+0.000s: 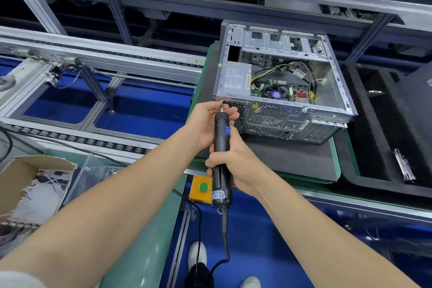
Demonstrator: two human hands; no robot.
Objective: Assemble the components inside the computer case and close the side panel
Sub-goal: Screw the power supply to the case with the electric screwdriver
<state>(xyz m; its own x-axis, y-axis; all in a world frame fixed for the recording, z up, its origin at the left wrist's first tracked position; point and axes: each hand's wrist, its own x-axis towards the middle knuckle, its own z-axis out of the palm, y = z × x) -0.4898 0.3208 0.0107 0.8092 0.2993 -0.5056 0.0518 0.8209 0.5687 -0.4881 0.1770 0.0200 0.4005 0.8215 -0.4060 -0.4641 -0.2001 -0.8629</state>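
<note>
Centre frame: my right hand grips the electric screwdriver, and my left hand pinches its bit at a screw on the computer case, centre right. Power supply and motherboard are in; the side is open, its panel not yet fitted.

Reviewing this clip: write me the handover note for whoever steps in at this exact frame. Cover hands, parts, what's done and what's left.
Right grip: curled round the driver body, holding it in line with the case.
Left grip: pinches the driver's nose, steadying the bit.
Bit tip meets the upper left corner of the rear face of the case.
The case lies on a black mat, open side up.
Done: power supply, board and cables are inside.
Left: probably finish this corner fastening and check the other rear screws, then fit the side panel, which is not on.
</note>
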